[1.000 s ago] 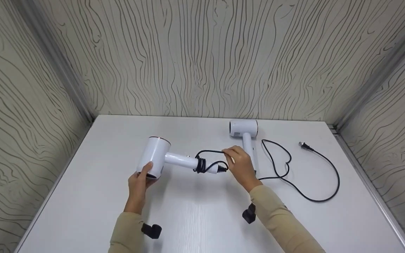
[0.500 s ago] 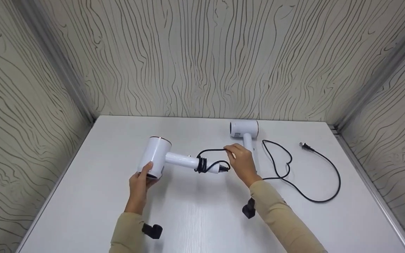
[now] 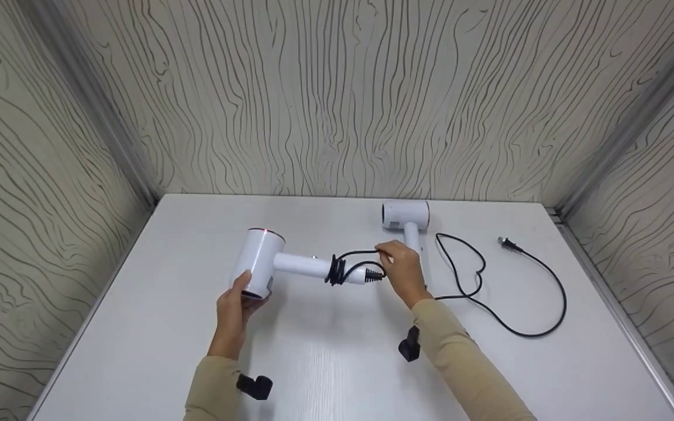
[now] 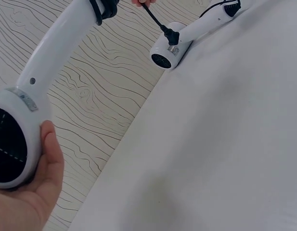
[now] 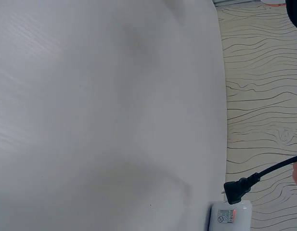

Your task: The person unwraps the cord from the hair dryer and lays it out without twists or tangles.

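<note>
My left hand [image 3: 233,313] grips the barrel of a white hair dryer [image 3: 256,257], thumb on its side, and holds it above the table. The dryer's handle points right, with its black cord [image 3: 336,271] wound in several turns near the handle's end. My right hand [image 3: 402,270] pinches a stretch of this cord between thumb and fingers, right of the handle's tip. From those fingers the cord's plug [image 4: 171,36] hangs free in the left wrist view. In the right wrist view, the plug [image 5: 237,190] shows beside a fingertip.
A second white hair dryer [image 3: 405,214] lies at the back of the table [image 3: 313,362], its handle partly behind my right hand. Its loose cord [image 3: 563,298] loops to the right and ends in a plug [image 3: 509,243]. Patterned walls [image 3: 337,105] enclose the table.
The handle end of the held dryer has tilted slightly upward, and the wound cord has shifted with it. My right hand keeps its pinch on the cord and has barely moved.
</note>
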{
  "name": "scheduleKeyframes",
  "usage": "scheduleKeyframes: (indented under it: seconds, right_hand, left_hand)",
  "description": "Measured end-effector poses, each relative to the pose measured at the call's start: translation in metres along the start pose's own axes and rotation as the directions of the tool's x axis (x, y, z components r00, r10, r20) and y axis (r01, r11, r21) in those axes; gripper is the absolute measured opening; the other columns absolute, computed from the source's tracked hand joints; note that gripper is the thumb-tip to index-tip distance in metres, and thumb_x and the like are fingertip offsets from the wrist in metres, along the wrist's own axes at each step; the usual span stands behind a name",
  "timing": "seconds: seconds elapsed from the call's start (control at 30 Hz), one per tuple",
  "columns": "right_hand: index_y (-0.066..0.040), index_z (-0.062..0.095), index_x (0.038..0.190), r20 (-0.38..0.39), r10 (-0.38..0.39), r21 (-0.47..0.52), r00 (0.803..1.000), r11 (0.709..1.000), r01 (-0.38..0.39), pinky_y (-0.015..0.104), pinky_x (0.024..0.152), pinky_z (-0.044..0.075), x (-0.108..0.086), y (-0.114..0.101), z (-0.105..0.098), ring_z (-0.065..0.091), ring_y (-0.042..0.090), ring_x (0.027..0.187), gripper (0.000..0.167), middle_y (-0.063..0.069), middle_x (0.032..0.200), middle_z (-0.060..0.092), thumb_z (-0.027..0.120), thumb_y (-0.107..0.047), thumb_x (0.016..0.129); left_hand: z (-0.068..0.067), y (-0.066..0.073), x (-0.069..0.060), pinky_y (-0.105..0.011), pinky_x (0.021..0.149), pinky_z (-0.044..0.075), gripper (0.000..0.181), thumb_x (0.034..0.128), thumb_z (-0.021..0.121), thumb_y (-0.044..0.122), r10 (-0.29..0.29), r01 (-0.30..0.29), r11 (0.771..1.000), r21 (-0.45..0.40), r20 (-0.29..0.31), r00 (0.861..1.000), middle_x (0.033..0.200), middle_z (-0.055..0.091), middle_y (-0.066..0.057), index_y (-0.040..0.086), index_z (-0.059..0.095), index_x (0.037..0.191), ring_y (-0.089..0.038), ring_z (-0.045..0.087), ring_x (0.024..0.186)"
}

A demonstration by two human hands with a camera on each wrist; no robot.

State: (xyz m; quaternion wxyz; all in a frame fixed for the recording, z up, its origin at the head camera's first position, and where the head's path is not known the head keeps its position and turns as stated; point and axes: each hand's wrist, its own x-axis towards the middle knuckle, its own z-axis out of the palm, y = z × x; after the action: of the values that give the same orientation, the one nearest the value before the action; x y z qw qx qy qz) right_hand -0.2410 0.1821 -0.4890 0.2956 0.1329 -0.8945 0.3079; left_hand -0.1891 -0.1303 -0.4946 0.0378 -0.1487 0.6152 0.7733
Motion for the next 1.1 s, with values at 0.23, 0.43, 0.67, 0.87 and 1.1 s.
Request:
scheduleKeyframes:
  seconds: [0.23,0.43,0.67,0.87,1.1]
  right_hand:
    - [0.001,0.072,0.091,0.018,0.027,0.011,0.999,1.0,-0.027,0.029,0.073,0.061,-0.01,0.004,0.007,0.071,0.023,0.081,0.013,0.011,0.087,0.073,0.067,0.009,0.082]
    - [0.0,0.071,0.087,0.03,0.051,0.0,0.998,0.999,-0.051,0.028,0.072,0.061,-0.025,0.007,0.017,0.071,0.023,0.079,0.022,0.012,0.085,0.073,0.067,0.017,0.074]
    - [-0.003,0.071,0.082,0.065,0.082,-0.072,0.995,0.994,-0.077,0.029,0.068,0.06,-0.041,0.01,0.031,0.07,0.021,0.073,0.011,0.011,0.08,0.072,0.069,0.007,0.079]
    - [-0.005,0.074,0.088,0.163,0.152,-0.068,0.975,0.988,-0.142,0.032,0.068,0.057,-0.05,0.007,0.036,0.067,0.02,0.075,0.011,0.009,0.083,0.074,0.069,0.003,0.081]
    - [-0.003,0.075,0.086,0.256,0.156,-0.118,0.954,0.985,-0.129,0.037,0.074,0.058,-0.054,0.006,0.044,0.07,0.025,0.081,0.01,0.01,0.085,0.075,0.07,0.002,0.08]
  left_hand:
    - [0.001,0.001,0.0,-0.026,0.089,0.057,0.066,0.0965,0.046,0.042,0.001,-0.001,1.0,-0.005,-0.005,1.0,0.121,0.056,-0.012,-0.007,0.038,0.139,-0.009,0.065,0.092]
    - [-0.001,0.002,0.0,-0.025,0.088,0.057,0.068,0.0966,0.046,0.045,-0.007,0.007,1.0,-0.016,-0.006,1.0,0.122,0.055,-0.011,-0.005,0.036,0.142,-0.008,0.064,0.093]
    - [-0.001,0.004,0.0,-0.025,0.089,0.057,0.069,0.0969,0.047,0.046,-0.012,0.011,0.999,-0.045,-0.013,1.0,0.126,0.05,-0.013,-0.002,0.033,0.144,-0.011,0.062,0.097]
    - [-0.001,0.004,0.001,-0.026,0.09,0.056,0.068,0.0974,0.046,0.046,-0.004,0.003,0.998,-0.065,-0.007,1.0,0.123,0.052,-0.01,-0.003,0.033,0.143,-0.01,0.062,0.098]
    - [0.003,0.004,0.006,-0.025,0.084,0.057,0.064,0.097,0.046,0.041,-0.02,0.016,0.993,-0.121,-0.028,0.999,0.113,0.055,-0.007,-0.005,0.036,0.14,-0.009,0.064,0.09]
